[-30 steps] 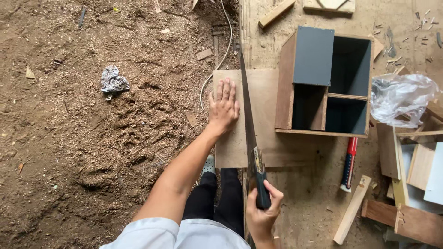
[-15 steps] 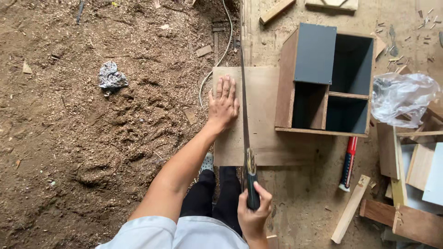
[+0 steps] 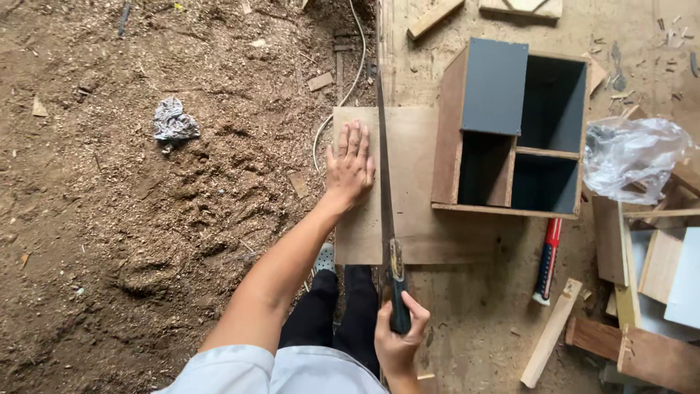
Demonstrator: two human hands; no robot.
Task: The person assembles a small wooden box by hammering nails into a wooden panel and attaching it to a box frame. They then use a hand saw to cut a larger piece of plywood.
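Observation:
A thin brown plywood sheet (image 3: 415,182) lies flat on a workbench edge. My left hand (image 3: 351,166) presses flat on the sheet's left part, fingers spread and pointing away from me. My right hand (image 3: 399,337) grips the dark handle of a hand saw (image 3: 384,190), whose long blade runs lengthwise across the sheet just right of my left hand. A wooden box with dark grey compartments (image 3: 514,131) stands on the sheet's right side.
Sawdust-covered ground (image 3: 146,219) fills the left, with a crumpled grey rag (image 3: 173,122) and a white cable (image 3: 343,95). A red-handled tool (image 3: 547,259), wood offcuts (image 3: 550,332), boards (image 3: 660,263) and a clear plastic bag (image 3: 631,153) lie at right.
The saw has slid back toward me along the sheet, my right hand dropping lower in view. My left hand stays pressed on the plywood.

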